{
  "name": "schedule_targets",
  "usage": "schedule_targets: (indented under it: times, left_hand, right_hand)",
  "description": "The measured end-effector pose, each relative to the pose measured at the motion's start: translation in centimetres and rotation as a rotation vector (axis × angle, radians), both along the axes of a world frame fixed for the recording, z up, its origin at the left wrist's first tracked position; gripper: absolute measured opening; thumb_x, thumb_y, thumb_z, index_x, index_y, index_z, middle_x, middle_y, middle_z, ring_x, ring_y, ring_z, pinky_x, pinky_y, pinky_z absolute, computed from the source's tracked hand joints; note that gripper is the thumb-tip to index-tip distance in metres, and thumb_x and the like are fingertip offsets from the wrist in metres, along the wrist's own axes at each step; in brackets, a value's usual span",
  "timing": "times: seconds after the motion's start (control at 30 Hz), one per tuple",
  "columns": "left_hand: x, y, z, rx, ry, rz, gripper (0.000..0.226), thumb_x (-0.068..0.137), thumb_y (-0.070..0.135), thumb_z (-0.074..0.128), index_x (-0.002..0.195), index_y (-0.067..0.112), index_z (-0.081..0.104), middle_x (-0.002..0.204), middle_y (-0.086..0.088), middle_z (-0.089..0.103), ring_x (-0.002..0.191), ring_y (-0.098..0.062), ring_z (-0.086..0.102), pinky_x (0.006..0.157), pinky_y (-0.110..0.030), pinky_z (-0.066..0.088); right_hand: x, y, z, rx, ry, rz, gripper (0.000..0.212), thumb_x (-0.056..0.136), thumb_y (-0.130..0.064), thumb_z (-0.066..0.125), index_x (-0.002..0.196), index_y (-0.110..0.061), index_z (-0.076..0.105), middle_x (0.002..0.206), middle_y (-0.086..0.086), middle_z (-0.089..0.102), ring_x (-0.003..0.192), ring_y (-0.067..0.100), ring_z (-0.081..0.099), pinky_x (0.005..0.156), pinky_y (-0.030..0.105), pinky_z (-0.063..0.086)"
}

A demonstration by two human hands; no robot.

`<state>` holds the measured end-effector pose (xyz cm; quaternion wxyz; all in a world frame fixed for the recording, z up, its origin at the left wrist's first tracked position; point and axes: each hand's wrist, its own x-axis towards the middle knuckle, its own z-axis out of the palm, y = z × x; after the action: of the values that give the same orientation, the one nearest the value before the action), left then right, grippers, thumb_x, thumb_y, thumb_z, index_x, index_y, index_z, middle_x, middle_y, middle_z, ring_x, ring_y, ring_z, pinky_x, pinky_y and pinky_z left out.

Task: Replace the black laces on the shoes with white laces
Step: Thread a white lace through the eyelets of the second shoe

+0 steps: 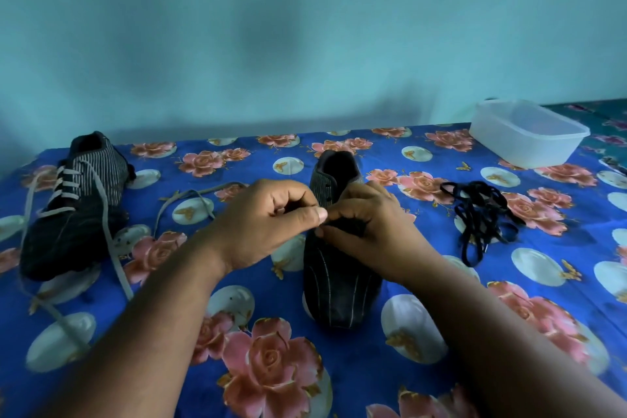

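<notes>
Head view of a surface covered by a blue cloth printed with pink roses and pale discs, set against a plain teal wall. Centre: a dark striped shoe stood with its toe toward the viewer and its heel opening away; its eyelet area was mostly hidden behind the hands. The left hand was curled closed, thumb pressed against the forefinger at the shoe's lacing zone; what it pinched was too small to tell. The right hand was likewise closed, its fingertips meeting those of the left hand and gripping the dark upper at the eyelets. Left: a second shoe of the same pattern lay well apart from the first, already threaded with a white lace in horizontal bars, its loose ends trailing over the cloth toward the viewer. A further pale lace lay looped on the cloth between the two shoes, one end running toward the left hand. Right: a tangle of black laces lay on the cloth, near but not touching the centre shoe. Far right: a translucent plastic container stood open near the wall
</notes>
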<state>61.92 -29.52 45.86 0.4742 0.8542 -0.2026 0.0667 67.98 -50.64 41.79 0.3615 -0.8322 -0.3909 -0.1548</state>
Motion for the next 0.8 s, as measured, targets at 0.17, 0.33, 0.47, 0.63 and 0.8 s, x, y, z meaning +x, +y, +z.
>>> schedule_targets:
  times: [0.17,0.33,0.47,0.63,0.8]
  left_hand:
    - [0.7,-0.9,-0.6,-0.274,-0.052,0.043,0.042,0.094,0.056,0.054,0.094,0.018,0.072,0.084,-0.001,0.068,0.083,-0.013,0.064,0.073,-0.036,0.052]
    - [1.4,-1.4,-2.6,-0.002,-0.027,-0.016,0.048,0.08,0.071,0.066,0.107,0.033,0.072,0.114,0.019,0.058,0.116,-0.004,0.056,0.097,-0.016,0.045]
    - [2.4,-1.9,-3.7,0.075,-0.099,0.056,0.03,0.084,0.057,0.075,0.098,0.03,0.074,0.112,0.011,0.059,0.115,-0.01,0.058,0.1,-0.033,0.046]
    - [2.5,-1.3,-4.1,0.094,-0.031,0.085,0.024,0.079,0.059,0.074,0.087,0.036,0.069,0.107,0.012,0.056,0.113,-0.016,0.056,0.1,-0.04,0.045]
    - [2.4,-1.6,-4.1,0.126,-0.003,0.112,0.027,0.079,0.06,0.069,0.089,0.035,0.068,0.11,0.018,0.051,0.117,-0.008,0.05,0.097,-0.024,0.036]
  right_hand:
    - [0.2,-0.2,0.4,0.2,0.038,0.071,0.017,0.086,-0.041,0.076,0.087,-0.024,0.079,0.086,-0.007,0.063,0.089,0.018,0.059,0.081,0.044,0.048]
    - [-0.3,-1.3,2.2,0.567,0.429,0.248,0.012,0.088,-0.022,0.076,0.084,-0.011,0.073,0.081,0.011,0.067,0.078,0.017,0.062,0.075,0.03,0.049]
    - [-0.1,-2.2,3.1,0.877,0.706,0.325,0.018,0.079,-0.035,0.077,0.078,-0.018,0.073,0.076,-0.002,0.068,0.07,0.01,0.06,0.069,0.022,0.049]
    - [2.1,-4.5,3.2,1.124,0.79,0.262,0.016,0.091,-0.031,0.072,0.085,-0.018,0.063,0.08,-0.005,0.059,0.068,0.008,0.05,0.068,0.028,0.037]
    - [5.4,-8.2,2.5,1.182,0.941,-0.212,0.022,0.102,-0.034,0.057,0.084,-0.021,0.062,0.066,-0.006,0.049,0.054,0.011,0.041,0.05,0.025,0.039]
